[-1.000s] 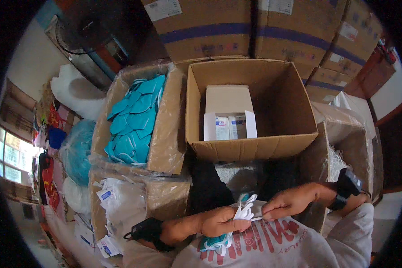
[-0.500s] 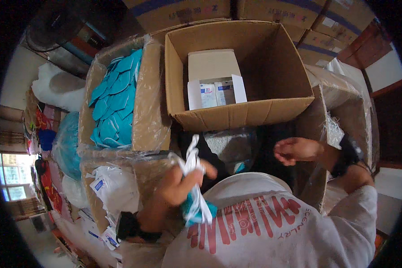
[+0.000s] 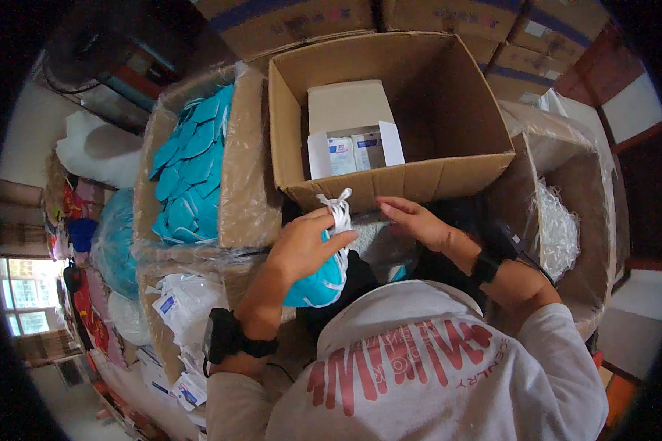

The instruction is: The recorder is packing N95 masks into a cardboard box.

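My left hand (image 3: pixel 301 246) is closed around a teal face mask (image 3: pixel 320 287) in front of my shirt. Its white elastic cords (image 3: pixel 339 209) are bunched between thumb and fingers, and a loop stands up above them. The mask's body hangs below the hand, partly hidden by it. To its right, a little apart from the cords, my right hand (image 3: pixel 419 226) has its fingers stretched out and holds nothing. Just beyond both hands stands a large open cardboard box (image 3: pixel 404 180), with a white carton (image 3: pixel 349 106) of white packets inside.
At the left, a plastic-lined box (image 3: pixel 250 169) holds many teal masks (image 3: pixel 191 158). Nearer me, another box contains white printed packets (image 3: pixel 180 301). On the right, a box (image 3: pixel 596 242) holds white cords (image 3: pixel 555 228). Taped cartons (image 3: pixel 449 18) are stacked behind.
My left hand has risen and moved slightly right with the mask, which now hangs in fuller view. My right hand has come left and up toward it.
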### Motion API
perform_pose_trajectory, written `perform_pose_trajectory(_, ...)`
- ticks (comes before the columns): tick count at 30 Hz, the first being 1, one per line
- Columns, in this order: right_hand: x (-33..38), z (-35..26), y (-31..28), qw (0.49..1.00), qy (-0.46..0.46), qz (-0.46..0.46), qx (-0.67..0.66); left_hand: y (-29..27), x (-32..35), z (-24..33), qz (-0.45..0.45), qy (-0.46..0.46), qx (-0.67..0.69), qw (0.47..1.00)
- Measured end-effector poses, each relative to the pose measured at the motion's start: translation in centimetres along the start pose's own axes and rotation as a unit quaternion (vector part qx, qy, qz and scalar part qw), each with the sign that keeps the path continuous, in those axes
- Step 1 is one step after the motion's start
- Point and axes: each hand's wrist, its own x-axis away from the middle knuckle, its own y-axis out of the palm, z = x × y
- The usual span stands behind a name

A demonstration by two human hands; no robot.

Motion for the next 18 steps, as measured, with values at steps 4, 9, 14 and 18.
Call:
perform_pose_trajectory(4,0.2,-4.7,3.9,0.985,-0.033,-0.125,-0.117,-1.0,-0.6,1.2,-0.015,0.062,0.108,0.992)
perform_pose_trajectory(9,0.3,-5.4,4.6,0.995,-0.027,-0.075,-0.057,-2.3,0.1,0.9,0.156,0.075,0.139,0.975)
perform_pose_trajectory(14,3.4,-4.7,0.7,0.989,0.010,-0.053,-0.135,-4.8,1.2,-0.2,0.280,0.033,0.205,0.937)
perform_pose_trajectory(18,4.3,-5.6,0.1,0.964,-0.181,0.037,0.189,-5.6,0.9,0.7,0.246,0.061,0.226,0.941)
